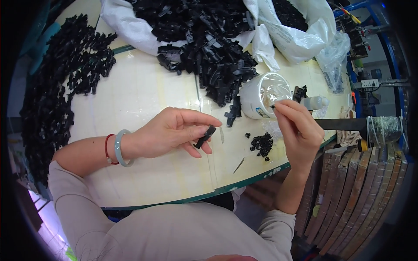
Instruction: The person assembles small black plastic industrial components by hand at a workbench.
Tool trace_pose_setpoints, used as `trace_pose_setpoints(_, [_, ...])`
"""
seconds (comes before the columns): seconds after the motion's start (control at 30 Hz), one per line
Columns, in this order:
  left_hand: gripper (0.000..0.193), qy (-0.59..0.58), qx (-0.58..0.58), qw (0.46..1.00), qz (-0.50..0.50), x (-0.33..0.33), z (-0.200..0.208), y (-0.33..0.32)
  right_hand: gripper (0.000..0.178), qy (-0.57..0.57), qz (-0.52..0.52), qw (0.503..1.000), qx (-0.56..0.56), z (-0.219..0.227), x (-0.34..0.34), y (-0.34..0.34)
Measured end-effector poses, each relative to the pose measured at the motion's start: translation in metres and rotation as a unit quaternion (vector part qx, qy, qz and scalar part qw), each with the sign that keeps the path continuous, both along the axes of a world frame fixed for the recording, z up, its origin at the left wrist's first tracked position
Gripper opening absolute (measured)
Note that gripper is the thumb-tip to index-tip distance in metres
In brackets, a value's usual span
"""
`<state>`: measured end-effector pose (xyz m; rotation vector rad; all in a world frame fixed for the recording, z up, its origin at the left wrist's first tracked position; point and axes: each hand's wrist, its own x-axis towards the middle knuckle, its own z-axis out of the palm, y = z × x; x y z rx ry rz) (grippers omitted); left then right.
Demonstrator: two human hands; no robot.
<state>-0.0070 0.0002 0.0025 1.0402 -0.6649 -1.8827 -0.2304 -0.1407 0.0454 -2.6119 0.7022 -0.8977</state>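
My left hand [172, 130] holds a small black plastic part [205, 136] between thumb and fingers, tilted above the middle of the table [143, 174]. On the right, my right hand [300, 130] is raised in a pinch near the white tub [252, 101]. A tiny dark piece [273, 106] shows at its fingertips; its exact kind is too small to make out. Clear film lines or covers the mouth of the tub. Between my hands, nearer the table edge, lies a little heap of small black pieces [262, 145].
A large pile of black plastic parts [217, 56] spills from a white sack [130, 26]. Another spread of black parts [52, 87] covers the left side. At right stand a second white sack [296, 43], a small translucent bottle [315, 102] and a dark bar [344, 124].
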Motion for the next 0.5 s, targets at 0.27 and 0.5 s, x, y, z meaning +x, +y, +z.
trace_pose_setpoints(0.27, [0.029,-0.006,-0.039,0.999,-0.015,0.0,-0.004,-0.001,0.021,-0.268,-0.039,0.89,0.366,-0.032,0.009,0.069])
trace_pose_setpoints(0.5, [0.031,0.067,-0.011,0.998,0.018,-0.001,-0.012,0.003,0.024,-0.184,0.035,0.969,0.162,-0.05,0.029,0.078])
